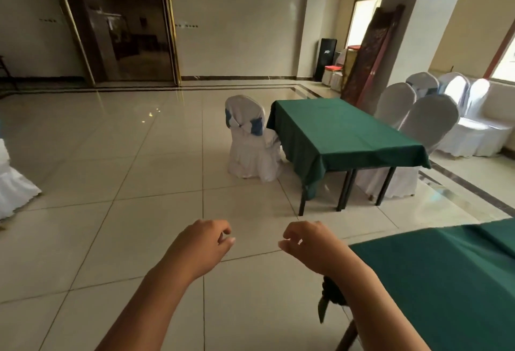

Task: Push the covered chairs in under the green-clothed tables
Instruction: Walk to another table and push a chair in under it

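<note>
A white-covered chair with a blue sash (250,138) stands at the left side of a green-clothed table (342,133), its seat touching the hanging cloth. Two more covered chairs (418,124) sit along the table's far right side. A second green-clothed table (446,281) fills the lower right. My left hand (206,242) and my right hand (309,242) hover side by side over the tiled floor, fingers loosely curled and holding nothing, well short of the sashed chair.
A row of white covered chairs (479,119) lines the right wall. Another white chair cover (14,183) shows at the left edge. A pillar with leaning boards (370,55) stands behind the table. Dark glass doors (122,24) are at the back.
</note>
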Action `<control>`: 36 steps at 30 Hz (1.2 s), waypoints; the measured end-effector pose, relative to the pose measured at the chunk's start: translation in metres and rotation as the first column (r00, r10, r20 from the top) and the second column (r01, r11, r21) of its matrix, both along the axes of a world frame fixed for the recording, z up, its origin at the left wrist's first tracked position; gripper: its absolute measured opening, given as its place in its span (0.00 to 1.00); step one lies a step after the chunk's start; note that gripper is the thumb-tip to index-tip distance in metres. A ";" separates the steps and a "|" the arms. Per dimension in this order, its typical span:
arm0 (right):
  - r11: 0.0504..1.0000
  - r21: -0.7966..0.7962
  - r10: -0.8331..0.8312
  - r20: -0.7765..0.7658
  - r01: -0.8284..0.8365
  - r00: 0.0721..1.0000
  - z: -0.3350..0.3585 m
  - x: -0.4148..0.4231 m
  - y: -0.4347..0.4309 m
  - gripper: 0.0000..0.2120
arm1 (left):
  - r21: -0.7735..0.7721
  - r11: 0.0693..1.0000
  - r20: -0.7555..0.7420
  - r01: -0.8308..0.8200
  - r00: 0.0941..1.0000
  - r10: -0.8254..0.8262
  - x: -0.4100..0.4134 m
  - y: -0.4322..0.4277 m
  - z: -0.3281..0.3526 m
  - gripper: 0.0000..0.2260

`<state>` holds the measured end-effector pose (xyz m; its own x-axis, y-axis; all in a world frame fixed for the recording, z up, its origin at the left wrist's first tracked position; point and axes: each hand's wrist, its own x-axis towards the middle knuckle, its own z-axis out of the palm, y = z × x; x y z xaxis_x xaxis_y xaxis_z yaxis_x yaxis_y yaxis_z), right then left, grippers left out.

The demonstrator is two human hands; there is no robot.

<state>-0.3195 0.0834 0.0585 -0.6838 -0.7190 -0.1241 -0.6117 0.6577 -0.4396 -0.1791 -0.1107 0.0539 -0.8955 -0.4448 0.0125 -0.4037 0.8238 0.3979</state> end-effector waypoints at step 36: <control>0.592 -0.122 -0.802 0.010 0.797 0.597 -0.006 -0.867 0.075 0.15 | 0.144 0.555 0.042 0.819 0.555 -0.831 -1.082 0.032 0.011 0.05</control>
